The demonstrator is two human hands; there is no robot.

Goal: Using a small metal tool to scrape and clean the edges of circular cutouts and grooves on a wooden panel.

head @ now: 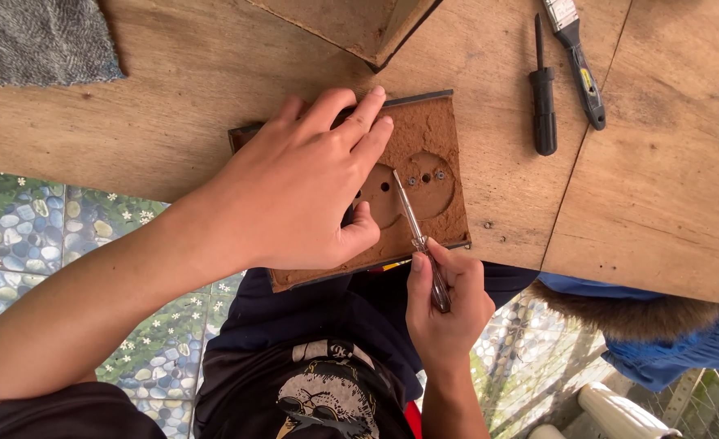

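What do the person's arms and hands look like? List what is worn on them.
Both the left hand and the right hand are bare: no gloves, rings, watch or bracelets visible. Both forearms are uncovered; a dark short sleeve shows at the left upper arm.

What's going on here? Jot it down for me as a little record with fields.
Left hand: pressed flat on the brown board
Right hand: grips a screwdriver, tip at a screw in the board's round recess
Surface: wooden table
Nearby: black screwdriver, utility knife, grey cloth
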